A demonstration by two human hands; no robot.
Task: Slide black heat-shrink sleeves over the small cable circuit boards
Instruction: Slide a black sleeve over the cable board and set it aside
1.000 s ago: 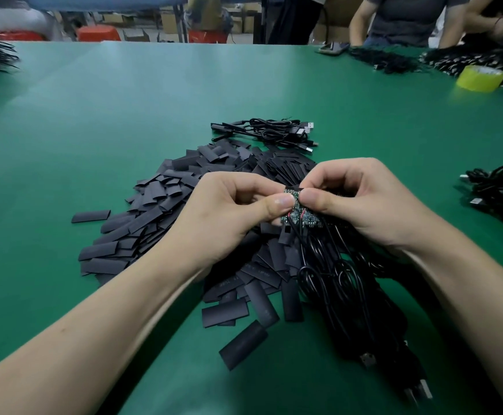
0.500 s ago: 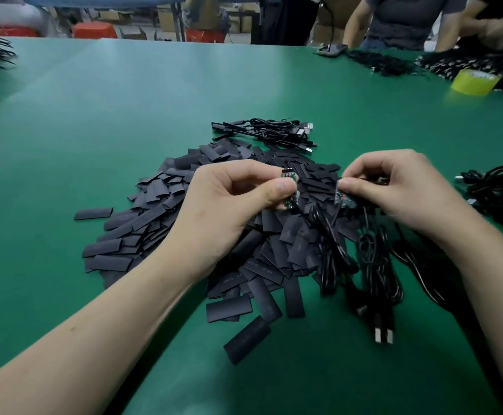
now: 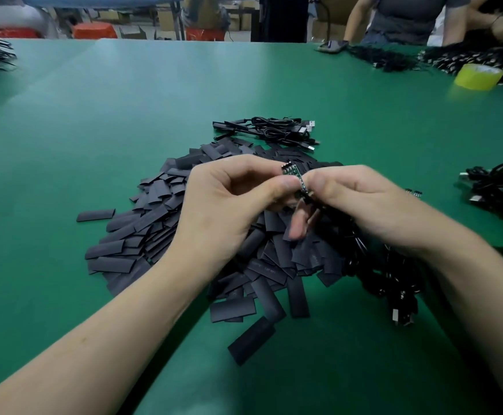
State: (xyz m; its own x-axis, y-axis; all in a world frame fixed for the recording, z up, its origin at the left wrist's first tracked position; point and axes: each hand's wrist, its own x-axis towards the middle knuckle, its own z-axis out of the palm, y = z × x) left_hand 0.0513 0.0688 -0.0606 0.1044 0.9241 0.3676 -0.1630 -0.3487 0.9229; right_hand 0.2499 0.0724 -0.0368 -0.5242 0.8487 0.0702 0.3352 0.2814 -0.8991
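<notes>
Both hands pinch one board above the sleeves.
Left hand [image 3: 229, 205] and right hand [image 3: 372, 205] each close their grip on the board [image 3: 295, 178] over the sleeves [image 3: 154, 232].

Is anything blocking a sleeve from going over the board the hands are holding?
Nothing separate is. The circuit board is pinched between the left hand and right hand, its upper end bare and free. No sleeve is on it yet; the heat-shrink sleeves lie loose below.
</notes>
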